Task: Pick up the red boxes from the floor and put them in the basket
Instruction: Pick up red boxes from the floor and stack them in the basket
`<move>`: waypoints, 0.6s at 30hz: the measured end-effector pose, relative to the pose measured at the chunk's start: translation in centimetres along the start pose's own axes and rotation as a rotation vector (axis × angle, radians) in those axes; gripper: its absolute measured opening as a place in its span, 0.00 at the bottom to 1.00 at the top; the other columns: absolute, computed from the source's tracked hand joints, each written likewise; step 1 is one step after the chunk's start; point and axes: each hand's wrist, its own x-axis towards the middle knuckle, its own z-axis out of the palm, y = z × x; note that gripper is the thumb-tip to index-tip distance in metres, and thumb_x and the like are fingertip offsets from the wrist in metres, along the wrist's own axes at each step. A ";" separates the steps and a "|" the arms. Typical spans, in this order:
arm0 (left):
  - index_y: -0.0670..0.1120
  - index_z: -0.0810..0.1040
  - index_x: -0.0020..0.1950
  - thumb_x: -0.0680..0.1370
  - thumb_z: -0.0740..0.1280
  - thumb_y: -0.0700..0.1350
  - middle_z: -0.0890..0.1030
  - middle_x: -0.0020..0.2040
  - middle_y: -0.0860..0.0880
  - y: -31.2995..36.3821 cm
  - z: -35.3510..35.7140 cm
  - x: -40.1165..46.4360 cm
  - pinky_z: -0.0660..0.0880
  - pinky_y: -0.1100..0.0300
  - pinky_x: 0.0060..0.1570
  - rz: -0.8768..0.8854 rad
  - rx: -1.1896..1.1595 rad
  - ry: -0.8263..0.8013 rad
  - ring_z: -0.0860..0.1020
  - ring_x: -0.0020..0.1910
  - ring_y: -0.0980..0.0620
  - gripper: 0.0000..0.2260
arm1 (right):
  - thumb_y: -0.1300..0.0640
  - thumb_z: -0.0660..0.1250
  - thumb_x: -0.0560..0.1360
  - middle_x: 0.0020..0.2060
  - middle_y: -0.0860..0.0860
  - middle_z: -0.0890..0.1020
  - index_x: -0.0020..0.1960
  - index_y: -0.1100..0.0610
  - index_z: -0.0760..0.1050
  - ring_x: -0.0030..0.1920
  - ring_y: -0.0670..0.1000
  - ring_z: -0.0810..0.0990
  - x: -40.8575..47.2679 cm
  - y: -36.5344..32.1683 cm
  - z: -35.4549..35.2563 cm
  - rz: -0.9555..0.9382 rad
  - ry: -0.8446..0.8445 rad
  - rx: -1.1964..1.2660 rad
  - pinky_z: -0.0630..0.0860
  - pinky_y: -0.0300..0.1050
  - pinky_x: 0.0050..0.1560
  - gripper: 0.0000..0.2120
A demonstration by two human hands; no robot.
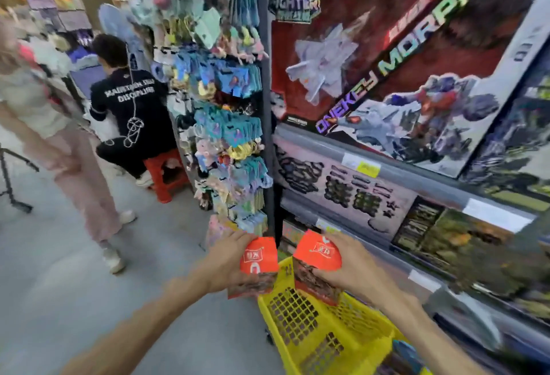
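**Two red boxes held above yellow basket**

Toy shelving (401, 172) filling the right side. Below, on grey floor (59, 270), yellow basket (297, 333). Over its far rim, left hand (226, 264) clasped around one red box (257, 261); right hand (354, 267) clasped around another red box (317, 258), just beside.

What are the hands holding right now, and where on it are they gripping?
Each holds one red cardboard box by its sides: the left hand grips the left box, the right hand the right box, above the yellow plastic basket.
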 end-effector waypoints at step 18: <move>0.49 0.69 0.66 0.62 0.76 0.65 0.74 0.58 0.49 -8.4 23.9 24.8 0.77 0.50 0.53 0.576 0.132 -0.446 0.74 0.58 0.45 0.38 | 0.21 0.56 0.60 0.65 0.46 0.73 0.73 0.50 0.65 0.67 0.51 0.66 3.5 7.8 17.3 0.678 0.204 0.041 0.56 0.40 0.69 0.49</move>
